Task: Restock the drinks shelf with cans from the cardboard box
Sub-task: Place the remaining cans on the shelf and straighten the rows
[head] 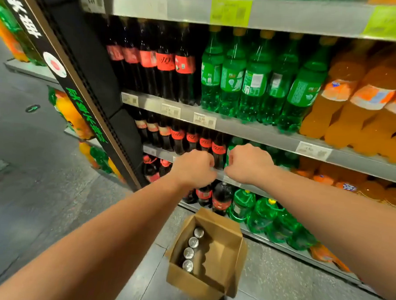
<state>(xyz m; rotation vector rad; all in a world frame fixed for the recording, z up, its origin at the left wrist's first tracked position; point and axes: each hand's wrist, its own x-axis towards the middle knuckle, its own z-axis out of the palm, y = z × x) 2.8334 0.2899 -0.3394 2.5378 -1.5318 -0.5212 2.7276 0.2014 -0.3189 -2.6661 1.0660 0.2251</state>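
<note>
An open cardboard box [226,223] stands on the floor below the shelves, with several silver-topped cans [193,242] in a row along its left side. Both my arms reach to the front edge of the third shelf [285,150]. My left hand [192,168] and my right hand [249,163] are seen from the back with fingers curled away from me. A cola bottle [218,151] stands between them. Whatever the fingers hold is hidden behind the hands, and no can shows in either.
The shelves carry cola bottles [165,62] on the left, green bottles [254,79] in the middle and orange bottles [358,97] on the right. A black end panel [81,73] borders the unit's left side. Grey floor [39,186] lies left of the box.
</note>
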